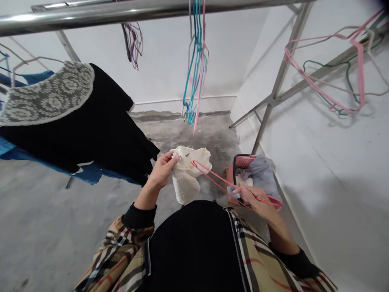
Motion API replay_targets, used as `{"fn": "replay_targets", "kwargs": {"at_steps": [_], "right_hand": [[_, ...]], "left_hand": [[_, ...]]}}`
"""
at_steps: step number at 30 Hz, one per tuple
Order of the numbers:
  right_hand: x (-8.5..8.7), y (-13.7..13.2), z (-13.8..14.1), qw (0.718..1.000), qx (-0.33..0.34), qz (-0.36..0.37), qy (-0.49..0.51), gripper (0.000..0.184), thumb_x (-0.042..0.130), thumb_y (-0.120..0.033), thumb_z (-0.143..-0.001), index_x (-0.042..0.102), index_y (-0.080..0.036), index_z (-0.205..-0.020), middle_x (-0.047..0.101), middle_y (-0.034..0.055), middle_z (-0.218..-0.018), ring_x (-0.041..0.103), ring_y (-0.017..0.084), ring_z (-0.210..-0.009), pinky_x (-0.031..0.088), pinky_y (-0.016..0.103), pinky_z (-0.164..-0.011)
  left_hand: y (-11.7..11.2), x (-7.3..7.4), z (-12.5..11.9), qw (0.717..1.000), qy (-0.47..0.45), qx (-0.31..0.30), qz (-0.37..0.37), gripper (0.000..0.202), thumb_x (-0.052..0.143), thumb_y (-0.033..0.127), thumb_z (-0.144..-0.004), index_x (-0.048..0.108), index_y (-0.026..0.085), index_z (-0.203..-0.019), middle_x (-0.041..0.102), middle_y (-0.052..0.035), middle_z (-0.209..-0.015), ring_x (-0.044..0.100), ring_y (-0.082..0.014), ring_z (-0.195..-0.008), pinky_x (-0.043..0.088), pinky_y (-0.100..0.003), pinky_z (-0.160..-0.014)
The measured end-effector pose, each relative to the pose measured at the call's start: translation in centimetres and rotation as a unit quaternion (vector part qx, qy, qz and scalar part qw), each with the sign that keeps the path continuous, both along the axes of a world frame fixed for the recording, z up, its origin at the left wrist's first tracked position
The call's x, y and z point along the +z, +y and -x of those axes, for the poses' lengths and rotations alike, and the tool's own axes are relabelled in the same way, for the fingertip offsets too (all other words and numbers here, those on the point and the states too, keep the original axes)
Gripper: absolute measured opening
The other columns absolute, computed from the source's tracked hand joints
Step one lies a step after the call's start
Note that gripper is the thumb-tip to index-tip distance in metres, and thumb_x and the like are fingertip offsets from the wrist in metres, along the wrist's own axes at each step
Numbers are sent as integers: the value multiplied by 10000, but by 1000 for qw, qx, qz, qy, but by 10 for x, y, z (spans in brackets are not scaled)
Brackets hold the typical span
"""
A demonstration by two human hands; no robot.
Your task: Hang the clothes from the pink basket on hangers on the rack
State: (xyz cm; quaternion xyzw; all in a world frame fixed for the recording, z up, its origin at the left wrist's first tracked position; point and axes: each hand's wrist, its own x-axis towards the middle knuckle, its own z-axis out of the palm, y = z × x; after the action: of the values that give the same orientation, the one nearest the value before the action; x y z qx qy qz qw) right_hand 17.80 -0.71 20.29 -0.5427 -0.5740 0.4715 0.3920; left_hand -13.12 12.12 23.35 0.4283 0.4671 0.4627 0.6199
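A small cream-white cloth piece (pixel 187 186), perhaps a garment, hangs from my left hand (pixel 162 168), whose thumb and fingers pinch its upper left edge. Its exact kind I cannot make out. My right hand (pixel 253 198) grips a pink wire clothes hanger (pixel 217 178). One end of the hanger reaches left and lies at the opening of the white cloth. Below and behind my right hand stands a pink basket (pixel 242 162) with grey-blue and white cloth in it.
A metal rail (pixel 100 15) crosses above, carrying blue and pink hangers (pixel 196 61). A black top with a lace collar (pixel 103 121) hangs at left. More pink hangers (pixel 328 77) hang at right from a metal rack frame (pixel 272 99), near the white wall.
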Motion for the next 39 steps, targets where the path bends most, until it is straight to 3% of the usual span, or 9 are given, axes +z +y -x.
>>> {"fn": "replay_targets", "kwargs": {"at_steps": [6, 11, 17, 21, 24, 27, 31, 35, 39], "right_hand": [[11, 16, 17, 992, 74, -20, -99, 410, 411, -461, -960, 753, -242, -904, 717, 40, -817, 635, 197, -726, 464, 313, -678], [9, 30, 39, 992, 75, -33, -98, 454, 381, -479, -970, 747, -220, -903, 688, 24, -737, 608, 171, -686, 456, 279, -678], [-6, 53, 73, 995, 29, -64, -69, 505, 387, -539, -938, 680, -186, -729, 595, 6, -625, 553, 146, -623, 442, 308, -783], [-31, 71, 89, 998, -8, -52, 21, 564, 415, -606, -884, 421, -196, -497, 386, -34, -472, 363, 102, -470, 389, 270, -571], [-40, 77, 92, 995, -34, -77, 45, 576, 454, -615, -852, 351, -200, -467, 353, -30, -466, 343, 101, -483, 371, 267, -554], [-35, 76, 88, 994, -33, -94, 42, 540, 472, -564, -862, 397, -198, -472, 374, -21, -471, 360, 104, -477, 351, 265, -525], [-23, 75, 81, 993, -6, -108, 44, 509, 482, -510, -877, 442, -192, -482, 410, -12, -467, 382, 104, -465, 321, 257, -486], [-17, 80, 71, 994, 29, -90, 52, 482, 554, -541, -836, 526, -187, -510, 458, -8, -496, 432, 114, -500, 350, 254, -512], [-27, 87, 40, 990, 89, -43, 97, 361, 638, -545, -778, 691, -191, -728, 644, 36, -754, 569, 166, -721, 444, 279, -674]], "left_hand": [[-2, -16, -9, 986, 136, -20, -95, 279, 632, 369, -827, 688, 165, -1009, 687, -35, -860, 603, -149, -755, 474, -257, -720], [-14, -26, -19, 890, 357, 24, -284, 205, 544, 239, -861, 697, 169, -979, 600, -18, -779, 531, -128, -678, 426, -245, -670], [-48, -40, -47, 841, 364, -85, -391, 295, 501, 114, -841, 679, 199, -1061, 605, -23, -807, 566, -116, -694, 443, -215, -640], [-58, -43, -53, 820, 346, -160, -427, 319, 501, 154, -872, 640, 201, -1156, 623, -39, -823, 585, -122, -697, 456, -212, -621], [-57, -33, -46, 758, 395, -194, -482, 338, 494, 209, -907, 598, 210, -1228, 652, -54, -863, 602, -143, -746, 463, -239, -658], [-53, -11, -34, 671, 505, -154, -521, 340, 546, 313, -914, 593, 236, -1241, 677, -84, -961, 603, -189, -844, 445, -313, -763], [-47, 13, -22, 602, 631, -147, -466, 293, 583, 378, -901, 637, 257, -1162, 682, -63, -890, 590, -190, -777, 388, -312, -699], [-45, 17, -18, 579, 654, -195, -446, 191, 557, 316, -922, 675, 269, -1065, 628, 3, -701, 555, -158, -634, 285, -281, -541], [-45, 23, -9, 589, 644, -153, -463, 194, 537, 302, -933, 687, 268, -1052, 623, 9, -686, 552, -145, -626, 266, -271, -511]]}}
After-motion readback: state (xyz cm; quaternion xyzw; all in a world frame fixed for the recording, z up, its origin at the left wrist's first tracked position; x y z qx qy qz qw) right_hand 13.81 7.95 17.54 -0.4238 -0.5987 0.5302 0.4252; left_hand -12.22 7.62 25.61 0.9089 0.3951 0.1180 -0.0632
